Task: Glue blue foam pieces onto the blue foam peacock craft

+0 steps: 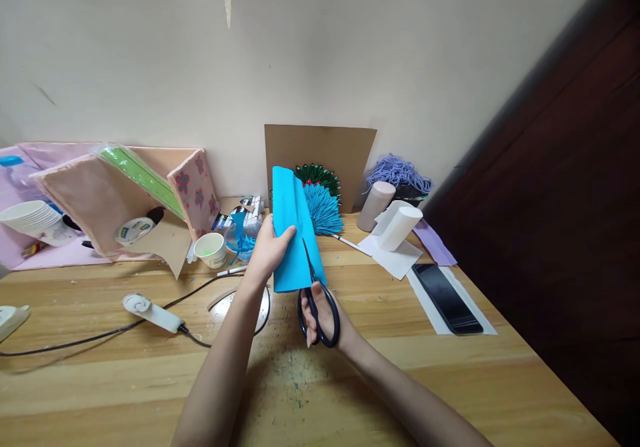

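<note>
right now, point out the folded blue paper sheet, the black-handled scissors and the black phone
folded blue paper sheet (291,223), head view, middle of the sheet
black-handled scissors (334,319), head view, right handle loop
black phone (447,297), head view, middle of screen

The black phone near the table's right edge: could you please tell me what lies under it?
The black phone lies on a long white sheet of paper spread on the wooden table. The paper's margins show around it; whatever is directly beneath the phone is covered.
</note>
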`<state>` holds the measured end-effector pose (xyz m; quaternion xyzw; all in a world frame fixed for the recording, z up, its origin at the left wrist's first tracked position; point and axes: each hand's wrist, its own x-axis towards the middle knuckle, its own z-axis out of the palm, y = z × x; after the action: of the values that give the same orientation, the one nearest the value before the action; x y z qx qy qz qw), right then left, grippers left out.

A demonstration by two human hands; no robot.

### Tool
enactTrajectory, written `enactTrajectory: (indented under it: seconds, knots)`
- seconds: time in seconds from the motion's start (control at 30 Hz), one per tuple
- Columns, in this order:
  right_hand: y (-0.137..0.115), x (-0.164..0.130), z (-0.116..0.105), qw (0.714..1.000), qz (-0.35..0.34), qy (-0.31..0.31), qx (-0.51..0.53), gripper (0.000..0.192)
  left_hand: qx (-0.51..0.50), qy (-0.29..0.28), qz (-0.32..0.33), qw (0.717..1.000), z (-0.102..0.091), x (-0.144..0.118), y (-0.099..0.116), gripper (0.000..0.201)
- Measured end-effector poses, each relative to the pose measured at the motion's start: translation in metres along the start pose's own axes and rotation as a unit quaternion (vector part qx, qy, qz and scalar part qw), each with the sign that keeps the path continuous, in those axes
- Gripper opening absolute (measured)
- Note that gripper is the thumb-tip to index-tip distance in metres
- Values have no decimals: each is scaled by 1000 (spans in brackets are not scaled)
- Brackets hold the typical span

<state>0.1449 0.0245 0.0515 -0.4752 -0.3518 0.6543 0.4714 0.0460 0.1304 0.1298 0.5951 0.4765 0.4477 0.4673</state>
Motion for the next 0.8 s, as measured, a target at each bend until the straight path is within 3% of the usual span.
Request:
enactTrajectory:
  seconds: [0.2, 0.4, 0.63, 0.8]
  knots:
    - [-12, 1, 1, 999, -7, -21, -29, 78, 32, -33, -17, 999, 1, -3, 2, 40]
    - [-19, 2, 0, 997, -12, 23, -75, 73, 23, -26, -30, 999, 2, -3, 2, 40]
    - [-27, 4, -3, 996, -33, -14, -85, 75, -17, -54, -43, 997, 1, -2, 1, 45]
    - [-31, 5, 1, 995, -24, 31, -88, 73, -41, -49, -53, 997, -1, -1, 1, 42]
